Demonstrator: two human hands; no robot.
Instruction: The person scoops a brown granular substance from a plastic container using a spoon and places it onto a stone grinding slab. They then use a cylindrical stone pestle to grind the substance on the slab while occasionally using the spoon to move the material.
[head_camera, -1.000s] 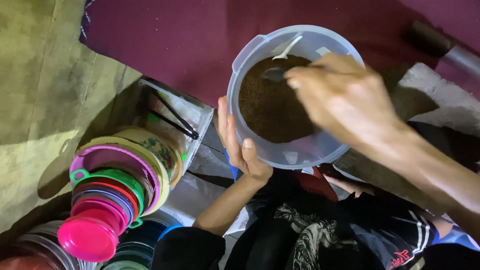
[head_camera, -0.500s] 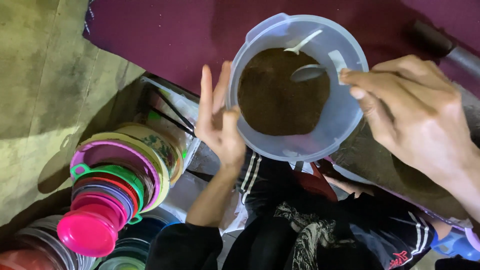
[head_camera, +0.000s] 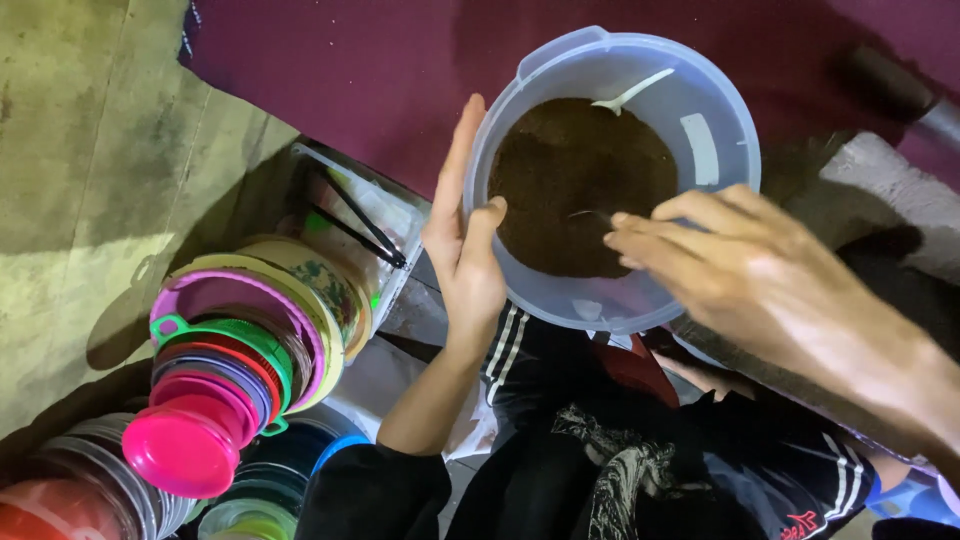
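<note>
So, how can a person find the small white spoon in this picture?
Find the clear plastic tub of dark brown powder, steadied by the left hand. At its far edge the white spoon lies on the powder, the only pale thing there.

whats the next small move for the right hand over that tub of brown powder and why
Probably dip the right hand a little deeper to scoop. Its fingertips are at the surface of the brown powder on a spoon that barely shows, while the left hand steadies the clear tub at its side.
</note>
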